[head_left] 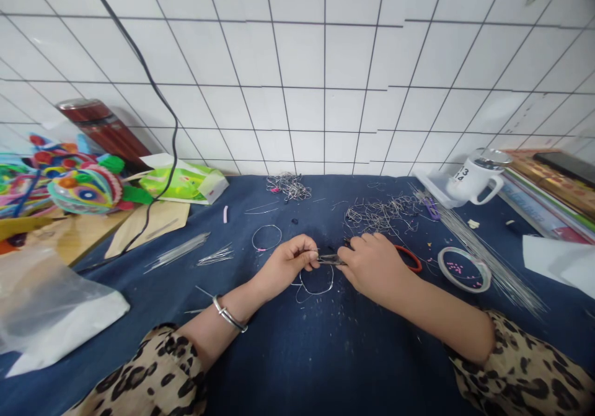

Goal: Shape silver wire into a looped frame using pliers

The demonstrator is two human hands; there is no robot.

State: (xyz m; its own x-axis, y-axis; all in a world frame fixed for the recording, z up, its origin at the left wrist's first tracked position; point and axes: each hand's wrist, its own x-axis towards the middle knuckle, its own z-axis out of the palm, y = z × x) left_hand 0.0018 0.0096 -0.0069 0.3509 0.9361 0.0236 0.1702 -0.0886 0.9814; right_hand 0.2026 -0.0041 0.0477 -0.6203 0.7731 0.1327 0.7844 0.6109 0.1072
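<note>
Along the table's (279, 366) far edge lie a wire tangle (381, 214) and a white mug (474, 177). A bundle of straight wires (493, 261) and a tape roll (465, 269) lie toward the right edge, just beside the right hand (372, 266). Mid-table, the left hand (288, 262) pinches the wire loop (317, 284) at its top, fingertips closed. The right hand, knuckles up, is curled tight around red-handled pliers (411, 256) — their tips meet the loop.
</note>
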